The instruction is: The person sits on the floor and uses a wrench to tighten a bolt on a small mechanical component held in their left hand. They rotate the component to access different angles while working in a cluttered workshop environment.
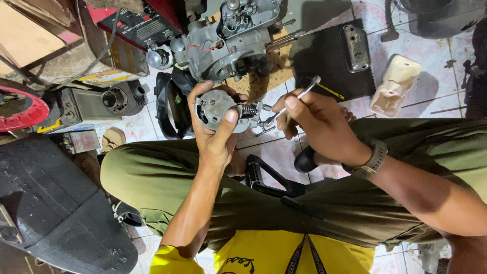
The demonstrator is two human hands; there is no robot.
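**Small engine part held over the lap, tool on its spring end**

Above the knees, the left hand (215,134) grips a round grey metal part (217,108), fingers curled over its rim and thumb pressed on its face. The right hand (319,124) is closed around a thin metal tool (291,103) whose tip meets the coil spring (247,110) and small linkage on the part's side. Judging by this, the part is already off the engine block (228,43) and the work on its spring end is under way, not finished. Counted: one held part, one tool, one spring, one engine block, one grey metal cover (355,47) and one cream cover (395,85) on the tiled floor (436,86)
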